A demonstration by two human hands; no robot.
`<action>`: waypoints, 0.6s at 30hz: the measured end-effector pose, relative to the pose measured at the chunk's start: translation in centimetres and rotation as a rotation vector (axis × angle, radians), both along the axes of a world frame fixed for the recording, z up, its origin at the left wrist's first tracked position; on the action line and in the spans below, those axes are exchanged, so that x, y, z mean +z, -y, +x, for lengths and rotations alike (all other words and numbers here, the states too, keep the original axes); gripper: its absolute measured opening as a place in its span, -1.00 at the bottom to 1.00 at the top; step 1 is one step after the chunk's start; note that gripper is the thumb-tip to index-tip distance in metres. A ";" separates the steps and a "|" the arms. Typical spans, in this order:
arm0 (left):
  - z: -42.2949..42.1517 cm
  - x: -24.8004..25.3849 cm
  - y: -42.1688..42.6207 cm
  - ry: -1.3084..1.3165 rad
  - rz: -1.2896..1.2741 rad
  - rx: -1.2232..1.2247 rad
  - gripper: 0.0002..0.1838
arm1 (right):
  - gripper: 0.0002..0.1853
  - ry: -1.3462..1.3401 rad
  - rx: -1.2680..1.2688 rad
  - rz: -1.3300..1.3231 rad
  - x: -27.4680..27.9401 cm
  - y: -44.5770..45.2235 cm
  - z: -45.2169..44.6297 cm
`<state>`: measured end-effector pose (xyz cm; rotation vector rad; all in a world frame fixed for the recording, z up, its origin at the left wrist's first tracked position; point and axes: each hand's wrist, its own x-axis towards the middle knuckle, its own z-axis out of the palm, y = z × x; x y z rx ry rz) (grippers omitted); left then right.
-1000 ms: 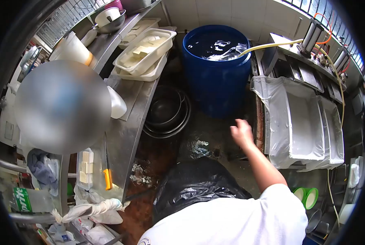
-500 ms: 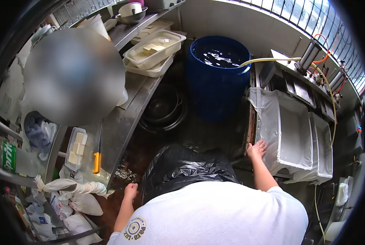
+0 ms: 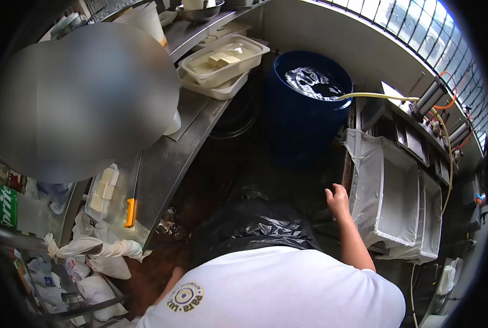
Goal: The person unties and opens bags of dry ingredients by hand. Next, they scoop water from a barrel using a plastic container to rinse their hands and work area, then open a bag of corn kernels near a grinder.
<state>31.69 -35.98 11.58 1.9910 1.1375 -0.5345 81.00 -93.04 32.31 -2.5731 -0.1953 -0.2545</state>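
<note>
My right hand [image 3: 338, 202] hangs in the air just left of the cloth-lined bins [image 3: 379, 188], thumb and fingers apart and holding nothing. It appears clear of the wooden edge beside them. Low on the left, beside my white shirt, only a small part of my left hand [image 3: 177, 274] shows; its fingers cannot be made out. A black plastic apron [image 3: 255, 227] covers my front. On the metal table [image 3: 170, 164] to the left lies a knife with an orange handle [image 3: 130, 213], next to a clear tub [image 3: 97, 199] of white blocks.
Ahead stands a blue barrel [image 3: 309, 126] of water with a yellowish hose [image 3: 380, 95] over its rim. Stacked white tubs [image 3: 222, 64] hold pale blocks at the table's far end. Pneumatic cylinders [image 3: 431, 98] sit above the bins. The floor looks wet.
My right hand has come away from the wooden edge by the bins, its fingers less spread. My left hand has drawn back toward my side. The view has shifted, and the dark basins are less visible.
</note>
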 end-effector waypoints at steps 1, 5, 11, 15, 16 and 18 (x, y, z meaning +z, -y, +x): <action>2.4 -0.7 -0.7 0.066 -0.070 0.166 -0.66 | -0.58 -0.084 -0.031 0.091 2.1 -2.7 0.2; 16.6 2.7 -4.2 0.159 0.219 -0.274 -0.65 | -0.62 -0.300 0.267 0.168 7.2 -12.9 2.6; 32.0 21.0 -6.6 0.747 0.223 -0.006 -0.71 | -0.60 -0.377 0.724 -0.010 12.1 -26.3 6.9; 40.7 24.4 -11.9 1.047 0.340 0.078 -0.73 | -0.59 -0.302 0.821 -0.023 13.7 -32.2 9.3; 43.8 26.5 -13.1 1.118 0.373 0.076 -0.71 | -0.59 -0.267 0.882 -0.024 14.2 -33.5 9.5; 49.9 28.7 -16.9 1.060 0.464 0.040 -0.55 | -0.58 -0.221 0.966 -0.031 14.6 -35.3 10.3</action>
